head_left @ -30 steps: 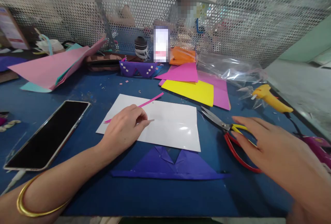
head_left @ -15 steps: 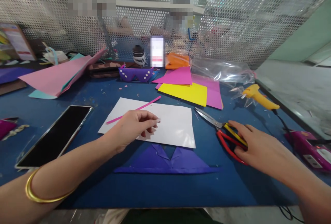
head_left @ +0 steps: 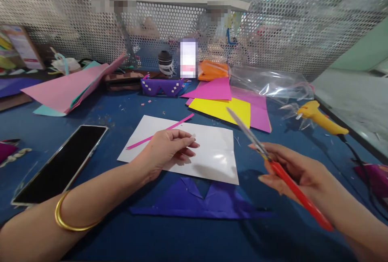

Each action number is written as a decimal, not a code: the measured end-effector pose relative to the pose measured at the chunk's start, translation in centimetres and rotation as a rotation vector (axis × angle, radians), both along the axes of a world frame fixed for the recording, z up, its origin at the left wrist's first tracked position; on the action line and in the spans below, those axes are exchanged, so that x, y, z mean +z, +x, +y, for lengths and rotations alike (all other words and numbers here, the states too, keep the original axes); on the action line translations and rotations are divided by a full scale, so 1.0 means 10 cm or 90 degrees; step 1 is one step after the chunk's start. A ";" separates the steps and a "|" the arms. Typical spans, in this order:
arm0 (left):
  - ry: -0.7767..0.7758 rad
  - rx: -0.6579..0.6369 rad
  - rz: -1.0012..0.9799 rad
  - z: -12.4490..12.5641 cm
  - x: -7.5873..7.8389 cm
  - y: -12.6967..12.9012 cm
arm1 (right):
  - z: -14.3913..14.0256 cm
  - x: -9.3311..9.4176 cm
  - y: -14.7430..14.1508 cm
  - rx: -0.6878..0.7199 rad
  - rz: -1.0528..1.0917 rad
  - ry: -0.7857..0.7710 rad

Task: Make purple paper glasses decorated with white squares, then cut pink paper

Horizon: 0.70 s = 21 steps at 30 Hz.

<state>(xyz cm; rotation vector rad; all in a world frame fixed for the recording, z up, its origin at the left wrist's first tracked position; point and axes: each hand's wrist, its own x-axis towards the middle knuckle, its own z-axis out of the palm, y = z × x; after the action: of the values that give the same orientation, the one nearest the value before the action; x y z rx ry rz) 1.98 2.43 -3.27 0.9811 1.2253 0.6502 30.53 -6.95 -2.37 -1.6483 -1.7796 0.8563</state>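
The fingers (head_left: pixel 184 137) of the left hand (head_left: pixel 165 151) are pinched together on a very small pale piece, too small to identify, and the hand hovers over the white sheet (head_left: pixel 212 153). The fingers (head_left: pixel 266 149) of the right hand (head_left: pixel 295 171) are closed around the scissors (head_left: pixel 273 163), which are lifted above the blue table (head_left: pixel 121 104); the red handles point toward 5 o'clock and the blurred blades toward 11 o'clock. I cannot tell if the blades are apart or together.

A thin pink strip (head_left: pixel 160 131) lies across the upper left part of the white sheet. At 6 o'clock from the sheet, just beside its near edge, lies a folded purple paper (head_left: pixel 197 203). At 12 to 1 o'clock from the sheet lie a yellow sheet (head_left: pixel 221 108) and magenta sheets (head_left: pixel 212 89), partly overlapping. A dark phone (head_left: pixel 60 165) lies at 9 o'clock from the left hand, well apart. A yellow glue gun (head_left: pixel 319 117) lies at 1 o'clock from the right hand. The left wrist wears a gold bangle (head_left: pixel 69 221).
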 end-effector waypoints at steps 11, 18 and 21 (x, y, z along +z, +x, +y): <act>-0.010 0.021 -0.029 -0.03 0.04 -0.04 | 0.35 -0.07 -0.30 0.099 -0.120 0.009; -0.011 0.063 -0.072 -0.04 0.04 -0.05 | 0.30 0.01 -0.30 0.099 -0.183 0.001; -0.010 0.057 -0.081 -0.06 0.08 -0.04 | 0.29 0.02 -0.34 0.116 -0.185 -0.008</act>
<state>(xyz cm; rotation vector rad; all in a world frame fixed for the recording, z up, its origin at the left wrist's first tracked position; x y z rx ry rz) 1.56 1.82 -2.51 0.8636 1.1649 0.7606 27.14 -4.06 -2.21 -1.7084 -2.1526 0.7356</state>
